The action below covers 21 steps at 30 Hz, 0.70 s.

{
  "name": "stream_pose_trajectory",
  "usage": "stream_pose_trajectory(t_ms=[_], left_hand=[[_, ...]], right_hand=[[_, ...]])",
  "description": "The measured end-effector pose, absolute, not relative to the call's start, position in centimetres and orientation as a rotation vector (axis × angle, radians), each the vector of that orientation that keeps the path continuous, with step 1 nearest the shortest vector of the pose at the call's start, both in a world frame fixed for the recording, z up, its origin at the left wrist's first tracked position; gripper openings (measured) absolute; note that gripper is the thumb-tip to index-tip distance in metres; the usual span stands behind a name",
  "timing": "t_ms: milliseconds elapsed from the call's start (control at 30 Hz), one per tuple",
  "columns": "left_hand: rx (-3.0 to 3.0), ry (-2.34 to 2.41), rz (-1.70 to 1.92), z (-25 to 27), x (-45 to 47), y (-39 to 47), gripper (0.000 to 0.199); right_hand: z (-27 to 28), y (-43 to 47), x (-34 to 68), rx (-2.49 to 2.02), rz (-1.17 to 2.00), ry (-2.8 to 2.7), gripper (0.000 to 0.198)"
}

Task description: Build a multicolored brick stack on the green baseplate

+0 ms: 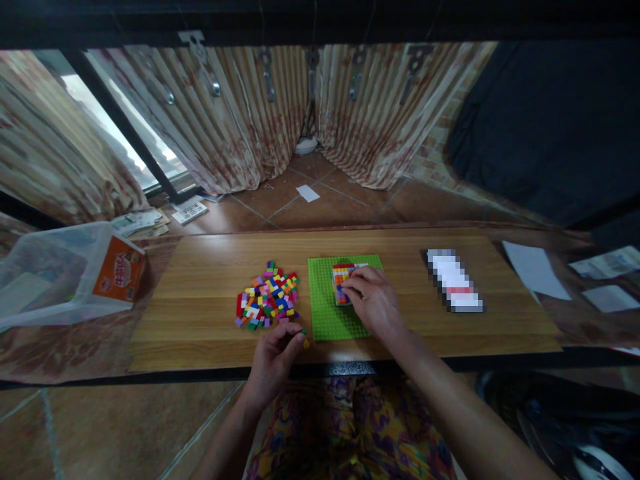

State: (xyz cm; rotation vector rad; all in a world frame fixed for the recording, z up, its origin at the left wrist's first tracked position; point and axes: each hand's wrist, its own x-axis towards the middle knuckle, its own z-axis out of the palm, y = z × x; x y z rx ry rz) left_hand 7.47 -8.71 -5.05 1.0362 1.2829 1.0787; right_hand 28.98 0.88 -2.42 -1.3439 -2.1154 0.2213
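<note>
On the wooden tabletop lies a green baseplate (325,327) with a small multicoloured block build (342,275) standing on it. My right hand (375,300) is over the build, its thumb and fingertips pinched together at the build's face; whether a brick is between them is hidden. Below the loose pile, my left hand (277,353) holds a small green toy brick (303,331) between thumb and forefinger. A yellow brick (307,344) shows just beneath the thumb tip. The loose toy bricks (270,297) lie in a heap left of the baseplate.
A clear plastic bin (65,267) with an orange label stands past the table's left end. A pixelated phone-like object (455,280) lies right of the baseplate. White paper (535,270) lies by the right end. Patterned curtains (240,120) hang behind the table.
</note>
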Motion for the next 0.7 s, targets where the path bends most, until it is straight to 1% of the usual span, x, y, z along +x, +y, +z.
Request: stream_pose_trajectory(t_ms=[333, 567, 700], left_hand=[[1.055, 1.265, 1.068, -4.9, 7.5, -8.6, 0.020], [1.042, 1.272, 1.087, -5.0, 7.6, -8.6, 0.021], [1.022, 1.293, 1.115, -4.5, 7.9, -8.5, 0.021]], right_hand=[[-2.7, 0.1, 29.3, -1.375, 0.075, -2.187, 0.019], [-2.7, -1.1, 29.1, -1.425, -0.092, -2.279, 0.026], [-2.6, -1.5, 29.1, -1.466, -0.104, -2.322, 0.027]])
